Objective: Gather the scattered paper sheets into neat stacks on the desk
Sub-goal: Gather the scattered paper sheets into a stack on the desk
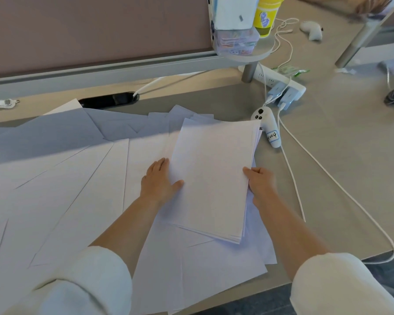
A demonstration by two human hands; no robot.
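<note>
1. The stack of paper (pixel 214 178) sits on the right half of the desk (pixel 341 144), closer to the near edge than the far one. It's lying on top of loose sheets (pixel 66 189) that fan out toward the left edge.
2. Its long axis runs near-to-far, with the far short end leaning a bit to the right. A white controller (pixel 268 130) is just beside that far right corner.
3. Looks-wise it's plain white, blank on top, and a fairly thin pile. It's not quite squared up, and the layers stagger at the near right corner.
4. Left hand (pixel 158 180): fingers straight and together along the stack's left long edge, thumb laid on top.
5. Right hand (pixel 261 184): grips the right long edge, thumb on top, fingers tucked underneath out of sight.
</note>
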